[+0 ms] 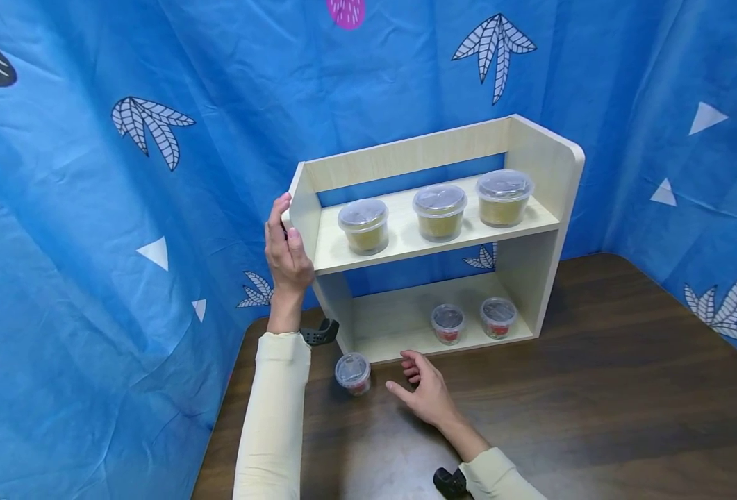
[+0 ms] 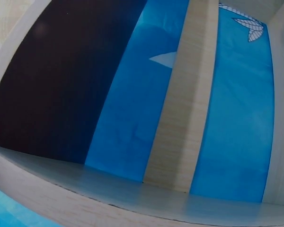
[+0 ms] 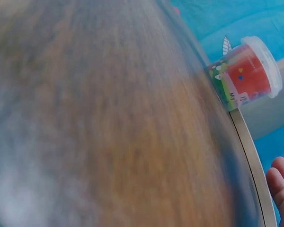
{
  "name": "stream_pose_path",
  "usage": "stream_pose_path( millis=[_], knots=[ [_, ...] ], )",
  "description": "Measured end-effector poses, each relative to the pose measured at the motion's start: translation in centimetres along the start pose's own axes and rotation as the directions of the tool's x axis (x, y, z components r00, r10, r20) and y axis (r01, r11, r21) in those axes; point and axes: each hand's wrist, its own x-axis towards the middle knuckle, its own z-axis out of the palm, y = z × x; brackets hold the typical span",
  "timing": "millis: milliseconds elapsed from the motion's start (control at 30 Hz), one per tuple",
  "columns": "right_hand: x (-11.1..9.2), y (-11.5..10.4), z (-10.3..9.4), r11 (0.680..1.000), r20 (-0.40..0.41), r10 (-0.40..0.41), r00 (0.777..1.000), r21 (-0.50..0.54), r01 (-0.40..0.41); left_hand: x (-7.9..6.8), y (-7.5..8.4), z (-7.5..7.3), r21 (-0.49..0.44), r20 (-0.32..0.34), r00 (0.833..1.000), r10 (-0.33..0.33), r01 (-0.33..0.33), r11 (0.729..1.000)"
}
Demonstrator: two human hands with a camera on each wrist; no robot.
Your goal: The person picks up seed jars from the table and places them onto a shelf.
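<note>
My left hand (image 1: 287, 253) grips the left side panel of a pale wooden two-tier shelf (image 1: 406, 149), fingers outside and thumb at its front edge. In the left wrist view the shelf's panel (image 2: 113, 205) shows, without that hand. My right hand (image 1: 427, 392) hovers over the table with fingers loosely bent, holding nothing; some of its fingers (image 3: 281, 182) show in the right wrist view. Left of it stands a small lidded clear cup with red contents (image 1: 353, 373), in front of the shelf's lower left corner. A red cup with a printed label (image 3: 248, 73) appears in the right wrist view.
Three larger lidded tubs with yellow contents, the middle one (image 1: 440, 212), line the upper tier. On the lower tier are two small red cups, one left (image 1: 448, 324) and one right (image 1: 498, 317). A dark wooden table (image 1: 624, 389) lies below; blue patterned cloth (image 1: 218, 55) hangs behind.
</note>
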Motion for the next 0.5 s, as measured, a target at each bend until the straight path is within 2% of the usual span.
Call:
stream_pose_path(
  millis=[267, 500],
  knots=[
    [0.35, -0.11, 0.49, 1.0, 0.064, 0.006, 0.998, -0.021, -0.004, 0.0, -0.05, 0.11, -0.007, 0.001, 1.0, 0.005, -0.005, 1.0],
    [0.73, -0.28, 1.03, 0.998, 0.1, 0.052, 0.994, -0.038, -0.049, 0.12, -0.09, 0.0, -0.017, 0.004, 1.0, 0.019, -0.019, 1.0]
  ],
)
